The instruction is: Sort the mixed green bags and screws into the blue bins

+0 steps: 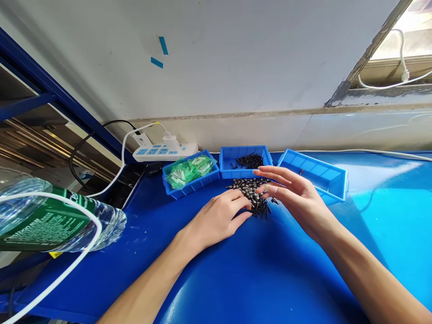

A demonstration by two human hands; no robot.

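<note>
A heap of small dark screws [251, 191] lies on the blue tabletop, some with lighter metallic parts. At its left edge rests my left hand [221, 215], fingers curved and thumb held apart, with no screw visible in its grip. Over the heap's right side hovers my right hand [297, 191], its fingers stretched out and apart; nothing shows between them. Just behind the heap stands a blue bin [229, 174] with black screws [251, 160] inside. To the right, another blue bin [340, 186] has a single dark screw [301, 172] in it.
A left-hand blue bin [180, 192] holds green-tinted plastic packets [191, 171]. Behind it sits a white power strip [165, 152] with plugged-in chargers. A large water bottle [64, 216] and a looping white cable [84, 252] occupy the left. The wall [236, 58] bounds the back.
</note>
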